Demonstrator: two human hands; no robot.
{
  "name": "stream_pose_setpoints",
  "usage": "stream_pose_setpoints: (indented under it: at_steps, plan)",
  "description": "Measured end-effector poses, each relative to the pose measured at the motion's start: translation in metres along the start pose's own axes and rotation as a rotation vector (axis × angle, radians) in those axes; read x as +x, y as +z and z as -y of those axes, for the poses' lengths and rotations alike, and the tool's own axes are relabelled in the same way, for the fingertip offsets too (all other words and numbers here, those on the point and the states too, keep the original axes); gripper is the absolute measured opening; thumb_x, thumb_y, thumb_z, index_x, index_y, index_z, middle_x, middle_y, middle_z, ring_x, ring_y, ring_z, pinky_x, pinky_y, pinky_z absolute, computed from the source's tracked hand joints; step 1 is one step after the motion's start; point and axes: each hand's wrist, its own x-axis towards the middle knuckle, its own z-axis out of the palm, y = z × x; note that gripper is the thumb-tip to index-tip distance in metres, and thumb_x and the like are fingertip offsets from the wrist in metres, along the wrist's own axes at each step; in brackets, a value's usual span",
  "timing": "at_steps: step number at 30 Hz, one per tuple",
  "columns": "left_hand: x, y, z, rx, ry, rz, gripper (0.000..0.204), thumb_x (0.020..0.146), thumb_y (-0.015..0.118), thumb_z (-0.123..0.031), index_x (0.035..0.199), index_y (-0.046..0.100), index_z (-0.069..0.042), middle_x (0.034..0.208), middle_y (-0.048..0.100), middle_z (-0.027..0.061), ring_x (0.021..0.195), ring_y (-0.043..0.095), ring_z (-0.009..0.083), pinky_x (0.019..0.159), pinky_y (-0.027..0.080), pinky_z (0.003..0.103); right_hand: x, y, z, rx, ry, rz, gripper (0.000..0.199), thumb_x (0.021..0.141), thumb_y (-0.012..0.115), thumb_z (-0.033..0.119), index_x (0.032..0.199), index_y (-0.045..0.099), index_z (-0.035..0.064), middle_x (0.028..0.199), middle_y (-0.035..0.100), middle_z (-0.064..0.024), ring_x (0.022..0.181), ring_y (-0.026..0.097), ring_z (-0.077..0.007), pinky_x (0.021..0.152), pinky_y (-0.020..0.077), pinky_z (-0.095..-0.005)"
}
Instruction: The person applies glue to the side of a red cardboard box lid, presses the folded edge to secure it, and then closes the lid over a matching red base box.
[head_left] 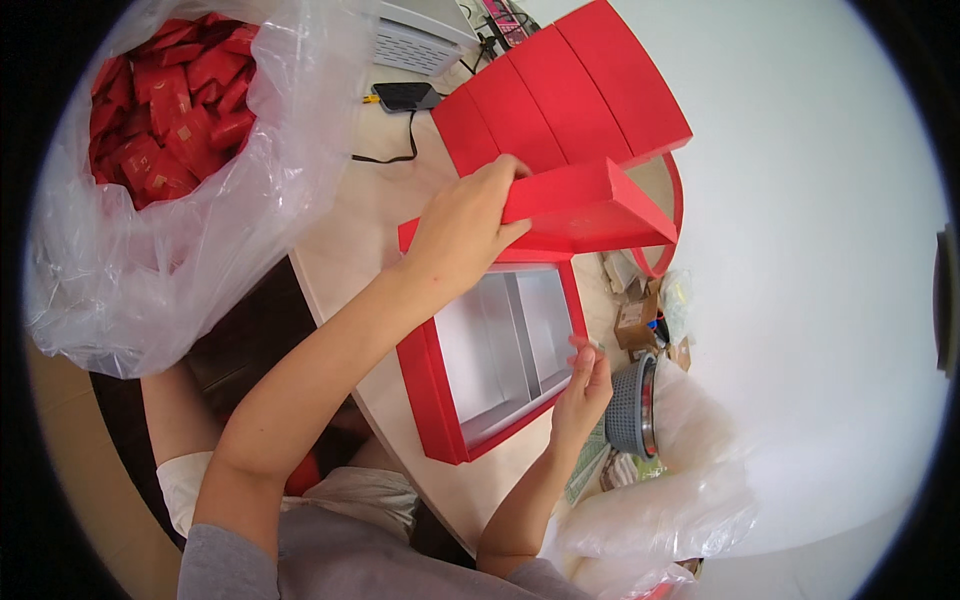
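A red gift box (430,395) lies on the table before me, its pale grey inside split by a divider (524,335) into compartments. My left hand (470,222) grips the box's red lid (600,212), thumb below and fingers over its edge. The lid stands tilted up along the far side of the box; I cannot tell whether it is joined there. At the right-hand rim, my right hand (583,395) has its fingertips and thumb closed on the box wall. Part of the lid's left end is hidden behind my left hand.
A clear plastic bag (290,140) full of red packets (175,120) stands at left. Stacked red boxes (570,90) rise behind the lid. A phone (408,97) with a cable lies at the back. To the right are a grey basket (628,405), a small carton (635,322) and plastic wrapping (660,515).
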Motion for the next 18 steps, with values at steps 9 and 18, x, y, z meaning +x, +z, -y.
stream_pose_setpoints:
  at_steps: [9, 18]
  plan:
    - [-0.018, -0.002, 0.053, 0.003, -0.232, 0.031, 0.026, 0.085, 0.059, -0.011, 0.104, 0.044, 0.000, 0.096, 0.059, 0.0214, 0.090, 0.056, 0.0402, 0.074, 0.045, 0.044, -0.032, 0.028, -0.042, -0.284, 0.127, 0.145, 0.021, 0.093, 0.054, 0.019, 0.098, 0.056, -0.0005, 0.083, 0.063, -0.0129, 0.073, 0.061, -0.0215, 0.067, 0.0474, -0.0325]
    - [-0.038, 0.003, 0.078, -0.059, -0.245, -0.033, 0.025, 0.082, 0.062, -0.010, 0.099, 0.046, 0.001, 0.094, 0.058, 0.0199, 0.088, 0.056, 0.0383, 0.074, 0.045, 0.043, -0.040, 0.028, -0.041, -0.329, 0.163, 0.185, 0.022, 0.091, 0.056, 0.021, 0.099, 0.056, 0.0000, 0.088, 0.065, -0.0144, 0.081, 0.064, -0.0274, 0.073, 0.0492, -0.0363]
